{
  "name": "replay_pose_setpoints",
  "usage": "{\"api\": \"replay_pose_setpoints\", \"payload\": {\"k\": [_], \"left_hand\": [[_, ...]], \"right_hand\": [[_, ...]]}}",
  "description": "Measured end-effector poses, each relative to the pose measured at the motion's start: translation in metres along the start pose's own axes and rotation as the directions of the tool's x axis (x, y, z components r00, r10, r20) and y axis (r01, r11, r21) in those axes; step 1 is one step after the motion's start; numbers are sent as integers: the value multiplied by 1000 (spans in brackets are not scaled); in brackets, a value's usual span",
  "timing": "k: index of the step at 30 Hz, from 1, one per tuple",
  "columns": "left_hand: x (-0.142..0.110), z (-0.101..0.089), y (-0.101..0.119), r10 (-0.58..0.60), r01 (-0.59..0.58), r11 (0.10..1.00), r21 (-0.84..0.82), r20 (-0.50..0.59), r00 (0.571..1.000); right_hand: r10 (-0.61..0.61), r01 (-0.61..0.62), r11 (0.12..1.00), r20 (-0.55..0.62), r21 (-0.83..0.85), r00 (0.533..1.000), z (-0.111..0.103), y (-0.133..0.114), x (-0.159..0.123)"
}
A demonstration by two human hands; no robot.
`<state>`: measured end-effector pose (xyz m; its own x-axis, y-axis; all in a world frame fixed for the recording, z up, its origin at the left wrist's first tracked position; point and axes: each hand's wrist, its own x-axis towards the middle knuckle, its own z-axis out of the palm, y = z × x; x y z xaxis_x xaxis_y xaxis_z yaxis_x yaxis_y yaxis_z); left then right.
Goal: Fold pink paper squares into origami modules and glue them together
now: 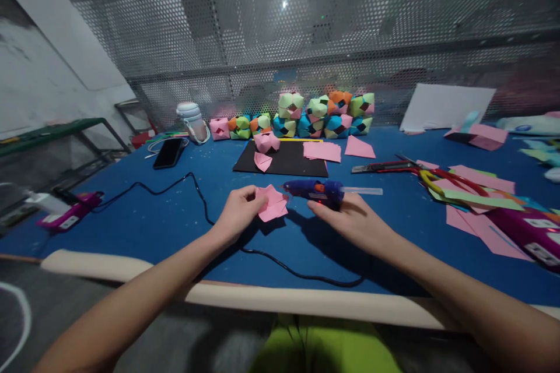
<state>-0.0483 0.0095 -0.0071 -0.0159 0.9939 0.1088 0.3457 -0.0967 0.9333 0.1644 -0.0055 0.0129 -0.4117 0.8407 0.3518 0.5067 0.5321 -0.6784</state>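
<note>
Between the thumb and fingers of my left hand [240, 210] is a pink folded paper piece [272, 203] with pointed edges, held just above the table. My right hand [350, 215] is closed around the handle of a blue glue gun [312, 189], and a clear glue stick [363, 190] sticks out of its back end. The gun's nozzle points left, close to the paper's right edge; whether they touch I cannot tell. Beyond my hands, a black sheet [289, 166] carries a small pink folded piece [263, 161] and a pink paper ball [266, 141].
Several colourful paper balls [291, 105] are stacked along the back. Scissors [450, 178] and paper scraps lie at right. A phone [168, 153], a bottle [192, 121] and a purple power strip [72, 213] are at left. A black cord [301, 274] loops across the blue table [175, 218].
</note>
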Motion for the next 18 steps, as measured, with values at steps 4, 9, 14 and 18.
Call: {"api": "replay_pose_setpoints", "payload": {"k": [4, 9, 14, 18], "left_hand": [[1, 2, -2, -40, 43, 998, -49, 45, 998], [-1, 3, -1, -32, 34, 999, -22, 83, 996], [-1, 3, 1, -56, 60, 997, -45, 85, 995], [0, 3, 0, -33, 36, 999, -27, 94, 995]], "right_hand": [[2, -2, 1000, 5, 15, 1000, 1, -2, 0], [-3, 3, 1000, 35, 21, 999, 10, 8, -3], [-31, 31, 1000, -1, -1, 1000, 12, 15, -4], [-56, 56, 998, 31, -19, 998, 12, 13, -5]]}}
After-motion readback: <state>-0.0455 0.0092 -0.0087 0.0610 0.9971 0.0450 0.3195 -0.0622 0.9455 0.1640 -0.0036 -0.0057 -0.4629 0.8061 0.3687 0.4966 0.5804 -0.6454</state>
